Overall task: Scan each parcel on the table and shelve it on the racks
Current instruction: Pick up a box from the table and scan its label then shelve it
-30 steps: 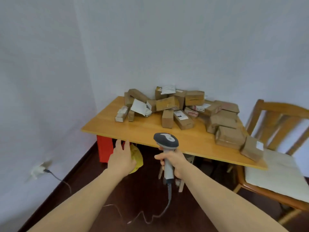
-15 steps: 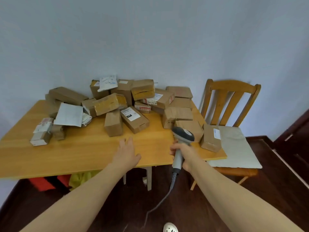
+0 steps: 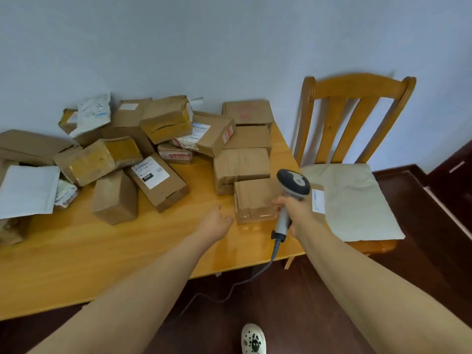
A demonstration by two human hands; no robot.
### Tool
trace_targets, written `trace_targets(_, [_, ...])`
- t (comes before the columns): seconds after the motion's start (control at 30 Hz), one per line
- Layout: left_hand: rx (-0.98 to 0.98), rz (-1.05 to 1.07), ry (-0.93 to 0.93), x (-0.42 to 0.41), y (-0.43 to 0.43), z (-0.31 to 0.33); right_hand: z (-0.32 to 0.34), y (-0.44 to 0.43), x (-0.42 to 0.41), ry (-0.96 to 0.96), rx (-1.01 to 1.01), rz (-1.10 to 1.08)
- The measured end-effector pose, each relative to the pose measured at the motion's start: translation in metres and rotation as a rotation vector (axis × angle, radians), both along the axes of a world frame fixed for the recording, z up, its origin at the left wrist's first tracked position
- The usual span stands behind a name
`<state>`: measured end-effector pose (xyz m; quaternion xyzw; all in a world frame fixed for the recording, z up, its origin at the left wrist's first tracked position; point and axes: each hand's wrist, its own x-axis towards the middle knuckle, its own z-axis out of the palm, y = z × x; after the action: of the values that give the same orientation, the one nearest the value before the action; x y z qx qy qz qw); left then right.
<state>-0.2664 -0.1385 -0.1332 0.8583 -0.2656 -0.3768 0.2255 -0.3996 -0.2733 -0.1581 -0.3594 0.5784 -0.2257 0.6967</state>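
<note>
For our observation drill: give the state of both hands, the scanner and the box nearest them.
Grey corded handheld barcode scanner: held upright, cable trailing to the floor.
Right hand: grips the scanner's handle.
Left hand: open, empty, above light wooden table.
Small brown cardboard box: closed, flat on table.

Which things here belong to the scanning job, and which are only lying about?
For the job:
parcels
scanner, held by the right hand
left hand, free, beside the front box
table

Lying about:
chair
cushion
</note>
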Motion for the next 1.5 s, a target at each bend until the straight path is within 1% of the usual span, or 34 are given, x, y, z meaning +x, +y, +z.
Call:
trace_targets(0.13, [-0.043,0.078,0.136,0.002,-0.035,-0.011,-0.007,-0.016,0.004,0.008,0.032,0.015])
trace_targets(0.27, [-0.153,0.178,0.287,0.006,-0.055,-0.020,-0.010,-0.009,0.010,0.014,0.045,0.003])
trace_targets(0.4, [-0.214,0.248,0.321,0.014,-0.047,-0.016,-0.014,0.009,0.018,0.054,0.027,-0.020])
trace_targets(0.5, [-0.247,0.191,0.267,0.025,-0.031,-0.010,-0.011,0.020,0.024,0.017,0.035,-0.109])
trace_targets(0.63, [-0.325,0.062,0.086,0.038,-0.005,0.012,0.003,0.038,0.041,-0.118,0.105,-0.185])
trace_targets(0.7, [-0.371,0.014,0.019,0.045,0.004,0.027,0.011,0.048,0.051,-0.166,0.149,-0.167])
trace_targets(0.83, [-0.513,-0.023,0.066,0.059,0.021,0.056,0.026,0.065,0.070,-0.227,0.181,-0.088])
trace_targets(0.87, [-0.551,-0.038,0.047,0.062,0.026,0.062,0.030,0.068,0.074,-0.236,0.181,-0.075])
trace_targets(0.93, [-0.617,-0.057,-0.049,0.069,0.037,0.068,0.037,0.073,0.083,-0.259,0.177,-0.048])
trace_targets(1.0, [-0.686,-0.037,-0.108,0.076,0.047,0.071,0.044,0.078,0.092,-0.286,0.170,-0.014])
trace_targets(1.1, [-0.766,0.083,-0.144,0.085,0.060,0.077,0.054,0.088,0.103,-0.316,0.159,0.049])
trace_targets(1.2, [-0.823,0.185,-0.101,0.092,0.070,0.083,0.061,0.097,0.111,-0.344,0.158,0.074])
trace_targets(1.3, [-0.801,0.181,-0.059,0.098,0.080,0.096,0.066,0.103,0.119,-0.358,0.145,0.080])
trace_targets(1.4, [-0.713,0.125,0.089,0.114,0.095,0.106,0.069,0.107,0.123,-0.366,0.123,0.095])
trace_targets(1.43, [-0.672,0.098,0.098,0.120,0.099,0.107,0.070,0.108,0.124,-0.364,0.116,0.106])
trace_targets(1.5, [-0.587,0.067,0.058,0.131,0.106,0.108,0.071,0.111,0.128,-0.357,0.114,0.122])
